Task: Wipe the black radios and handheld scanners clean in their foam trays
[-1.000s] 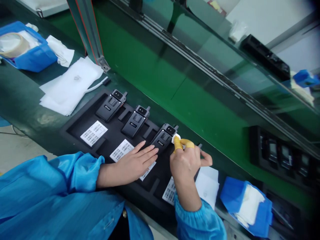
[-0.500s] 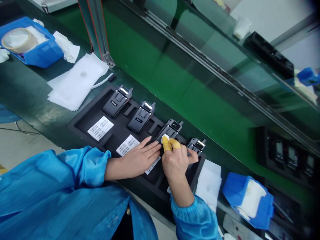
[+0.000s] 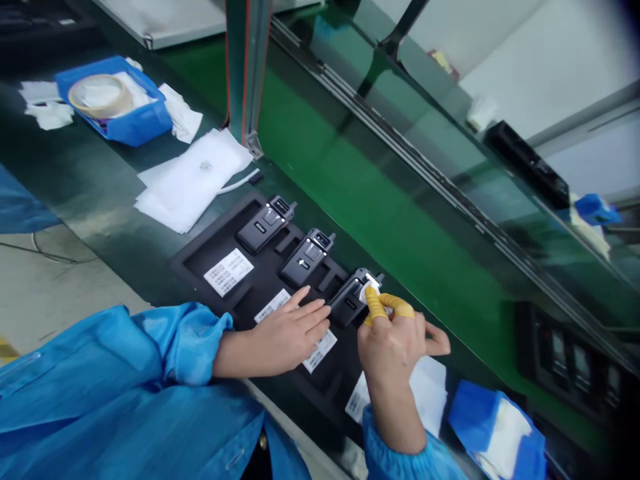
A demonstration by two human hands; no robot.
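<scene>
A black foam tray (image 3: 200, 253) lies on the green bench and holds a row of black handheld radios. My left hand (image 3: 290, 330) lies flat, fingers stretched out, on the tray beside the third radio (image 3: 350, 300). My right hand (image 3: 397, 337), with yellow finger cots on two fingers, pinches a small white wipe (image 3: 369, 291) against the top end of that third radio. Two more radios (image 3: 265, 223) (image 3: 306, 248) sit untouched to the left. White barcode labels (image 3: 229, 271) lie in the tray below the radios.
A stack of white sheets (image 3: 193, 177) lies left of the tray. A blue bin (image 3: 115, 100) with a tape roll stands at the far left. A blue box of white wipes (image 3: 495, 433) sits at the lower right. A metal post (image 3: 245, 73) rises behind. Another dark tray (image 3: 570, 360) lies right.
My right hand has slid the wipe from the middle of the third radio up to its top end. The left hand stays flat. The view has shifted left.
</scene>
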